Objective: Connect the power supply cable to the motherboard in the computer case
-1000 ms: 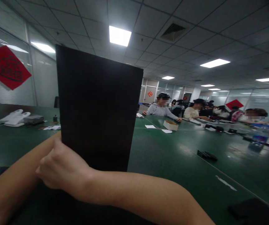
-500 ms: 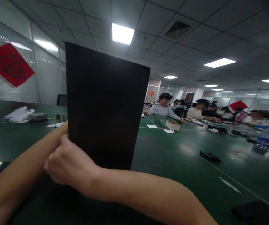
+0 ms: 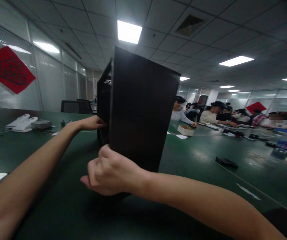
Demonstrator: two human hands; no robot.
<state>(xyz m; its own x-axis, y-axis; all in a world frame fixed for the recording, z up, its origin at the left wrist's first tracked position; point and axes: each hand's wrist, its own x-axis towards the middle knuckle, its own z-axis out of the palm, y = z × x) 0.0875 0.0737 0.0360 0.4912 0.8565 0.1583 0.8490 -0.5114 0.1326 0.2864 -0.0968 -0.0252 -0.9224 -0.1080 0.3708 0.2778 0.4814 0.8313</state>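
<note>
A black computer case (image 3: 142, 106) stands upright in front of me, turned so that a broad plain panel faces me. Its left side is open and shows part of a dark interior. My right hand (image 3: 115, 171) is closed round the panel's near left edge, low down. Farther back, my left hand (image 3: 92, 122) reaches to the case's far left edge, its fingers bent in at the frame and partly hidden there. The case's underside is lost in shadow.
The case is over a green table (image 3: 193, 176). To the left lie a white plastic bag (image 3: 21, 122) and a grey box (image 3: 41, 124). On the right are a small open carton (image 3: 185, 130), a black packet (image 3: 226, 162) and a bottle (image 3: 286, 144). Several people sit beyond.
The case has turned and shifted right, so its open left side now shows. Both hands have moved right with it, and my left hand has come out from behind the panel.
</note>
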